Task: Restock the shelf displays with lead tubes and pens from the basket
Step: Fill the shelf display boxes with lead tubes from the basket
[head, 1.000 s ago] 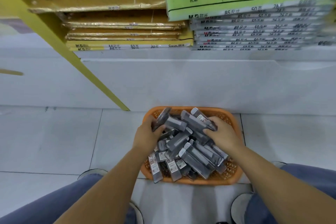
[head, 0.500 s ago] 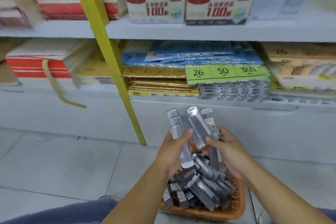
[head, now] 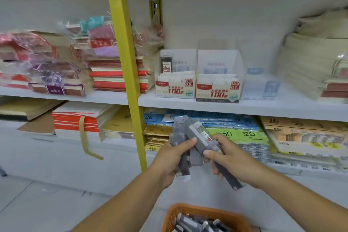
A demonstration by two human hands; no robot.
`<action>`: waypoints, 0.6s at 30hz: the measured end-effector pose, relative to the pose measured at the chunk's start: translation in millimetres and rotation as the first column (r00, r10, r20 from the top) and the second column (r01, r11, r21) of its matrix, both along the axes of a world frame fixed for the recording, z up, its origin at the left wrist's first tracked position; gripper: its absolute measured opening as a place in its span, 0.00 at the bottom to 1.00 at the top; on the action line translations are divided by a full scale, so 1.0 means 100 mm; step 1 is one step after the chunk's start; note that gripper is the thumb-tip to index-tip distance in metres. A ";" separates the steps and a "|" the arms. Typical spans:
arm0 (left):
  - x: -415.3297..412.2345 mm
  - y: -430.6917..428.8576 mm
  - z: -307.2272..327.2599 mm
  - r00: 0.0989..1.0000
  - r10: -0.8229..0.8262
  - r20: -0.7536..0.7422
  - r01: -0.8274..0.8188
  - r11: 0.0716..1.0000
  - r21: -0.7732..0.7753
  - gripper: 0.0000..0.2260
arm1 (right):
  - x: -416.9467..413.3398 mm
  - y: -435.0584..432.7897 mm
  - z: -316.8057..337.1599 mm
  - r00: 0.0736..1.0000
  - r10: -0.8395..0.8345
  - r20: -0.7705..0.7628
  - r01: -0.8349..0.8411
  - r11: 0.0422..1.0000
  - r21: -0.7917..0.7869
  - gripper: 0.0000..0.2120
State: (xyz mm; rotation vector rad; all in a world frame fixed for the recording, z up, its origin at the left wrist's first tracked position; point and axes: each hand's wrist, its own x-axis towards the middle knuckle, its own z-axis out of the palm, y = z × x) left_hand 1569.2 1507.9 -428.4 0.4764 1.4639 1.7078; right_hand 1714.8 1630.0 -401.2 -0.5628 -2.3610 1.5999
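A bunch of grey lead tubes [head: 195, 133] is held up in front of the lower shelf. My left hand [head: 172, 158] grips several of them and my right hand [head: 228, 158] grips others, the two bundles touching. The orange basket [head: 170, 213] with several more lead tubes [head: 195, 224] sits on the floor at the bottom edge. On the white shelf [head: 207, 106] above stand two display boxes: the HB 0.5 box [head: 175, 86] with one tube standing in it, and the HB 0.7 box [head: 218, 88], where no tubes show.
A yellow upright post [head: 125, 62] runs down just left of my hands. Stacks of red and tan notebooks [head: 116, 73] fill the left shelf, paper packs [head: 316, 66] the right. Loose-leaf packs [head: 244, 135] lie on the lower shelf behind my hands.
Both hands lifted a bunch of lead tubes out of the basket and raised them toward the shelf. My view swung up from the floor to the display boxes.
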 end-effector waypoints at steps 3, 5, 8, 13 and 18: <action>-0.07 0.08 0.19 1.000 -0.009 0.016 0.008 0.998 0.060 0.17 | -0.08 0.06 0.19 0.999 -0.016 -0.037 0.018 0.997 0.075 0.08; -0.07 0.13 0.21 0.998 -0.011 0.056 0.005 0.993 0.114 0.20 | -0.14 0.04 0.20 0.997 -0.034 -0.070 0.039 0.997 0.073 0.07; -0.06 0.15 0.17 0.995 0.006 0.100 -0.022 0.987 0.161 0.20 | -0.26 -0.02 0.09 0.996 -0.043 -0.076 0.052 0.992 0.117 0.07; -0.16 0.10 0.17 0.991 0.115 0.071 -0.124 0.983 0.137 0.24 | -0.36 -0.03 0.09 0.991 -0.065 -0.114 0.065 0.998 -0.007 0.05; -0.30 -0.02 0.16 0.979 0.187 0.080 -0.196 0.974 0.117 0.24 | -0.35 0.03 0.19 0.983 -0.125 -0.133 0.109 0.987 -0.119 0.08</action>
